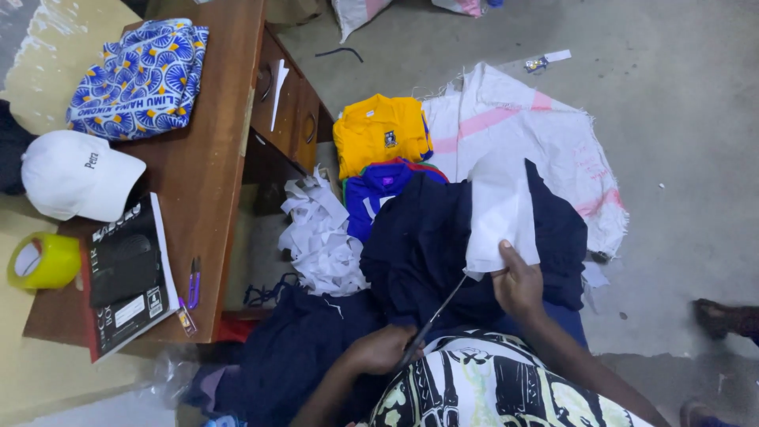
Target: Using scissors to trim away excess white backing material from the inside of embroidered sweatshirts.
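Here your left hand [383, 349] is closed around the handles of a pair of scissors [433, 320], whose blades slant up toward the lower edge of a white sheet of lining fabric [500, 212]. Your right hand [518, 286] pinches that sheet at its bottom corner, thumb on top, holding it up over a dark navy garment [431, 241] that lies across your lap. To the left of the garment a heap of white offcuts [320, 233] lies on the floor, and beyond it a yellow shirt [379, 130] and a blue shirt [378, 192] rest on a white sack [538, 130] spread flat. The table [209, 158] at left carries a white cap [75, 174], a folded blue patterned cloth [142, 79], a dark book [126, 277] and small purple snips [194, 281]; a roll of yellow tape [43, 261] sits just off its edge. The table's drawers [288, 99] are shut, so their contents are hidden.
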